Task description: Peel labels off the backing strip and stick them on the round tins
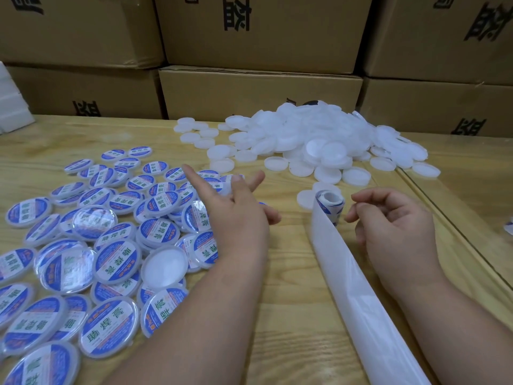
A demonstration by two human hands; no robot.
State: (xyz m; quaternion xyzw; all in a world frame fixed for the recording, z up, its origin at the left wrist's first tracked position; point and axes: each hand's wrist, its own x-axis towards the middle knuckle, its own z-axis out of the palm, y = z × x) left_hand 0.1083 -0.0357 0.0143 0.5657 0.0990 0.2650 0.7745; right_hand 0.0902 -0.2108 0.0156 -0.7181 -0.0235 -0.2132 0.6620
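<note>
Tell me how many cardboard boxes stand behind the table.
6 cardboard boxes: lower row left, middle, right; upper row left, middle, right. Others may be hidden.

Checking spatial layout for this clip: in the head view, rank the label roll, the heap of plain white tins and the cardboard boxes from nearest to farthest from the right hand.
1. Label roll, just left of the right hand.
2. Heap of plain white tins, beyond it on the table.
3. Cardboard boxes, stacked behind the table.
</note>
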